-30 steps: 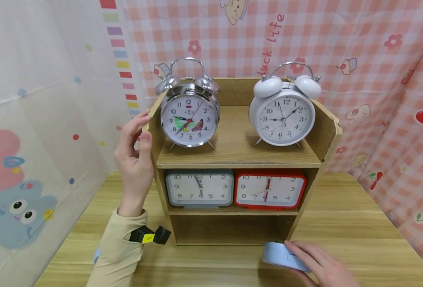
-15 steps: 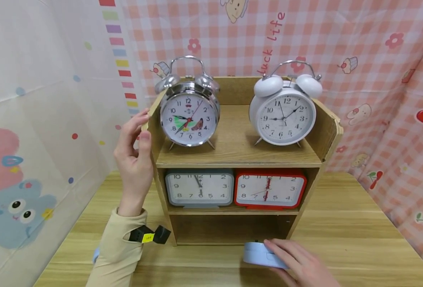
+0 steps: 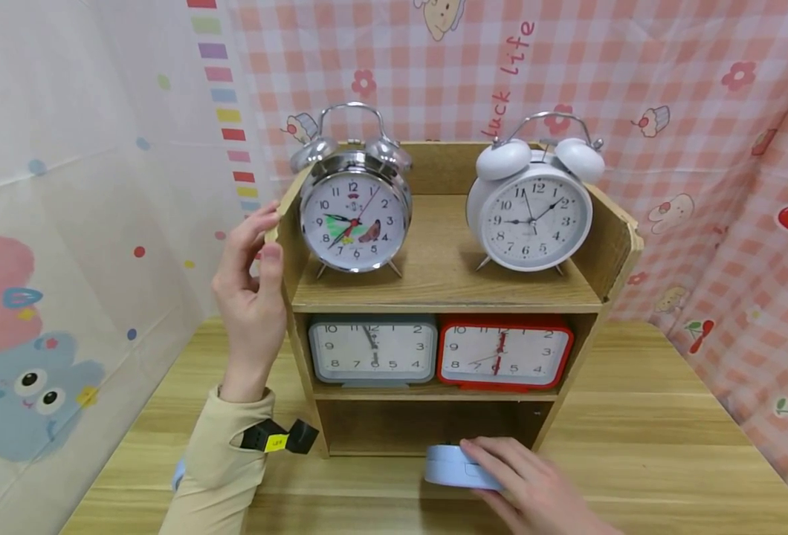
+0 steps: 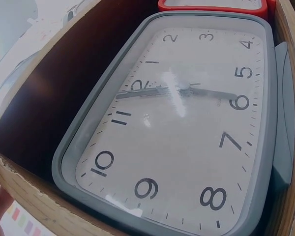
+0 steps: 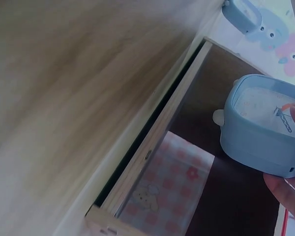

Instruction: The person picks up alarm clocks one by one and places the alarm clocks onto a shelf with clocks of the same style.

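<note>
My right hand (image 3: 524,483) holds a small light blue alarm clock (image 3: 450,468) just in front of the bottom compartment of a wooden shelf (image 3: 447,297). In the right wrist view the thumb lies across the face of this blue clock (image 5: 260,135) and fingers support it from the other side. At the upper left, my left hand (image 3: 250,297) grips the shelf's side panel between thumb and fingers. A silver twin-bell clock (image 3: 355,223) and a white one (image 3: 534,219) stand on top. In the middle compartment sit a grey clock (image 3: 374,353) and a red-framed clock (image 3: 504,355).
The shelf stands on a wood-grain table (image 3: 648,416). Another light blue clock (image 5: 243,14) shows at the top of the right wrist view. Part of a blue thing (image 3: 178,474) pokes out behind the left sleeve. Patterned cloths (image 3: 635,67) hang behind and beside the shelf.
My right hand has carried the light blue alarm clock leftward along the front of the bottom compartment, and slightly toward the shelf. The left hand has kept its hold on the side panel.
</note>
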`<state>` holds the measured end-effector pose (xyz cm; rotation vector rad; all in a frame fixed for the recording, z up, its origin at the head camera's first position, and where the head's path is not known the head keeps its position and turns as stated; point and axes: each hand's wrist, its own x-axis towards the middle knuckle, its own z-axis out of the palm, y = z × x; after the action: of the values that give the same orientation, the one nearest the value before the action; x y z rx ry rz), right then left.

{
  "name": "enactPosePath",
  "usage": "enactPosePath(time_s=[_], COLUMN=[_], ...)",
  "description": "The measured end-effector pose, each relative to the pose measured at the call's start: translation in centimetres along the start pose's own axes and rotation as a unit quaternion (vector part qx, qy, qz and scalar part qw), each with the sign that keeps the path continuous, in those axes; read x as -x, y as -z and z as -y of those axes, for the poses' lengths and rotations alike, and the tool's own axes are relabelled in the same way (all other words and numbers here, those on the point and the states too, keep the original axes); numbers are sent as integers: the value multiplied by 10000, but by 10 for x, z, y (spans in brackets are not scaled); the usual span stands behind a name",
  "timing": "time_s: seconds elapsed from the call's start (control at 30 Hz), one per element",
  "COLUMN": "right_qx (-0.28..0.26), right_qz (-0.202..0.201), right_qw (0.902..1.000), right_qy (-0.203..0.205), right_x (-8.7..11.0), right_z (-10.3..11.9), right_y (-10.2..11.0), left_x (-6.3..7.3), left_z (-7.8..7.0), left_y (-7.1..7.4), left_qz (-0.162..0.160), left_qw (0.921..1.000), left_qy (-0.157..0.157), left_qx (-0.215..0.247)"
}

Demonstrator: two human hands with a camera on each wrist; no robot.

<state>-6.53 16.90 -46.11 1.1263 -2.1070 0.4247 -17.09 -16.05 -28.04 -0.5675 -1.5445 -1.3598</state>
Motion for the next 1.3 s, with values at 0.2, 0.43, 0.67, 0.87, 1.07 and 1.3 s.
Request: enactPosePath(time_s=[0.2, 0.43, 0.67, 0.87, 1.07, 1.3], right_qx=[-46, -68, -135, -134, -121, -133], right_qz=[-42, 133, 223, 291, 493, 756], right_qw=[10000, 9998, 9996, 9988, 9981, 9970], right_qy=[61, 104, 125, 359, 355, 109], right_x=[-9, -17, -26, -37, -50, -65], right_z=[3, 6, 8, 11, 15, 20], right_y=[-10, -19, -30, -39, -47, -58], left_x=[0, 0, 0, 0, 0, 1], left_z=[-1, -1, 0, -1, 0, 1], left_y=[0, 0, 0, 0, 0, 1], left_qz=[0, 9, 8, 42, 38, 33], left_qw=[10000, 10000, 10000, 10000, 10000, 10000], left_qy=[20, 63, 48, 76, 74, 82], left_qx=[32, -8, 16, -23, -54, -41])
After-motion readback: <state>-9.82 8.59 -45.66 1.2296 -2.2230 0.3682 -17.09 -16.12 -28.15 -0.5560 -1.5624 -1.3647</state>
